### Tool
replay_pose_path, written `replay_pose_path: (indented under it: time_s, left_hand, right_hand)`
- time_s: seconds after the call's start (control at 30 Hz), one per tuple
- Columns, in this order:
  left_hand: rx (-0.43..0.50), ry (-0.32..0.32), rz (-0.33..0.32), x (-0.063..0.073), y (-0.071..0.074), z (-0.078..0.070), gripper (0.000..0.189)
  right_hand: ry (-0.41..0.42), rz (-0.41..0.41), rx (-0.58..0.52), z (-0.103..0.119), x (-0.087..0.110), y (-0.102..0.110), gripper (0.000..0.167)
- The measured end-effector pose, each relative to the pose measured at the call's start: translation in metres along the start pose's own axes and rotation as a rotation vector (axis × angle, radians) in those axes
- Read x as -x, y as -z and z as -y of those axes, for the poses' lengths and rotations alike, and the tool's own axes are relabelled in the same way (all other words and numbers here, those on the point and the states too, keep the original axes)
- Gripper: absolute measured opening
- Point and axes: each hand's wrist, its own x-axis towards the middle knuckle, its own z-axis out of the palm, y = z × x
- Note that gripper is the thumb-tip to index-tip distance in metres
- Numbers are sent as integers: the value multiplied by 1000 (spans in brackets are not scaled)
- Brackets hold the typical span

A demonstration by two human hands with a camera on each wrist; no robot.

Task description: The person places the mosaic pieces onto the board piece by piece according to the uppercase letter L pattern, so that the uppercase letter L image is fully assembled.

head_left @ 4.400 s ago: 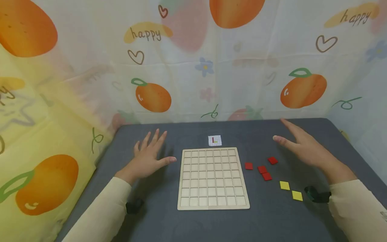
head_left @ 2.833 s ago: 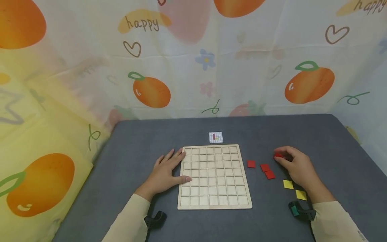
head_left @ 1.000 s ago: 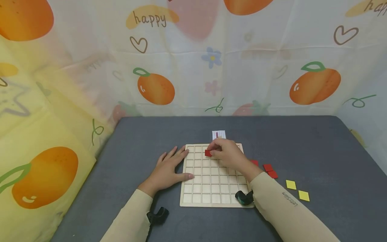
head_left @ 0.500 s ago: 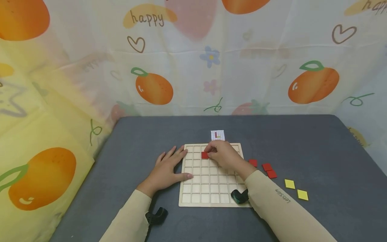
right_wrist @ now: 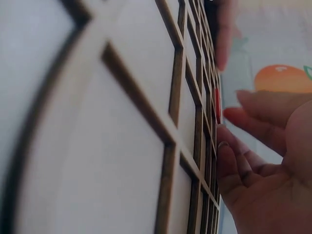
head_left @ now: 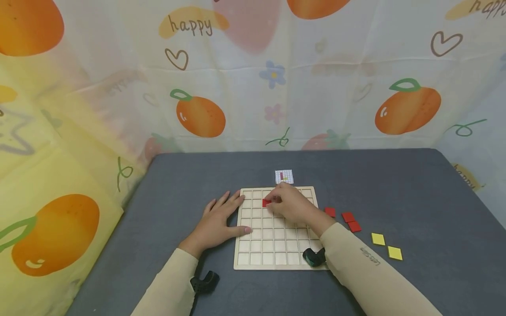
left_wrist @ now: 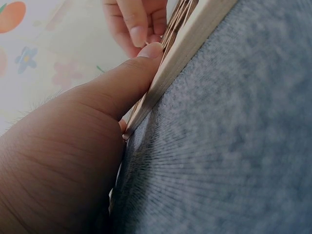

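Note:
My left hand (head_left: 215, 224) lies spread along the left edge of a wooden grid board (head_left: 261, 266). Its thumb rests over the board's frame, also seen in the left wrist view. My right hand (head_left: 292, 204) is over the board's upper middle, thumb and index finger at a red square tile (head_left: 265, 203). In the right wrist view the red tile (right_wrist: 218, 105) lies flat among the grid's cells, and the fingertips of the right hand (right_wrist: 265, 146) are right beside it, not pinched together. The right hand covers several cells.
A small printed grid card (head_left: 284, 176) lies beyond the board's far edge. To the right are more red tiles (head_left: 330, 212), two of them touching (head_left: 354, 226), and two yellow tiles (head_left: 378, 239). A patterned cloth (head_left: 245, 79) hangs behind the grey table (head_left: 197, 171).
My right hand picked up the farthest red tile on the right and brought it to the board, where it now lies in a cell. The left hand came down onto the board's left edge.

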Motion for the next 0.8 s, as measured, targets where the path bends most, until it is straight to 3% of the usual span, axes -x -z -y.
replay_pose_path:
  time_s: [0.2,0.47,0.67,0.8]
  left_hand:
    - [-8,10,5,-1,-3,3,105]
    - [-5,26,-2,0,-2,0,105]
    - [-8,31,-1,0,-2,-1,105]
    - [-5,27,-1,0,-1,-2,106]
  right_hand:
    - [44,15,-72,-1,7,3,36]
    - [25,29,-236,1,22,17,60]
    - [57,35,-387,-7,36,35,61]
    - [64,8,-429,-11,47,47,62]
